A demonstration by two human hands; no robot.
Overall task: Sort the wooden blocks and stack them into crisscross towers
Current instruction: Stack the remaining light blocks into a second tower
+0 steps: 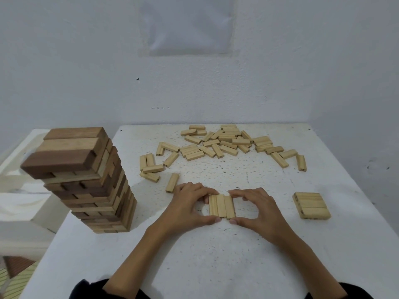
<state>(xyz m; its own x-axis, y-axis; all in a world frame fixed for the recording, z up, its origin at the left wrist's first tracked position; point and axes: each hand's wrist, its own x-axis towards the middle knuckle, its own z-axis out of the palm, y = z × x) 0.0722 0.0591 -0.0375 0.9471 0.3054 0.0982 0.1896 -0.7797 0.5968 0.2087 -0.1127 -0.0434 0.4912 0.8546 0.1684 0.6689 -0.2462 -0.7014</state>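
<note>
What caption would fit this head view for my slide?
Stacking: left hand and right hand pinch three pale blocks into a row, tall tower at left, loose pile behind.

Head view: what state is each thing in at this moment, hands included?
tall tower: standing, crisscross layers, untouched.
loose blocks: scattered flat at the far side, unsorted.
row of three blocks: lying side by side, squeezed between both hands.
low stack: flat, off to the right, untouched.
left hand: pinches the row from its left side.
right hand: pinches the row from its right side.
</note>
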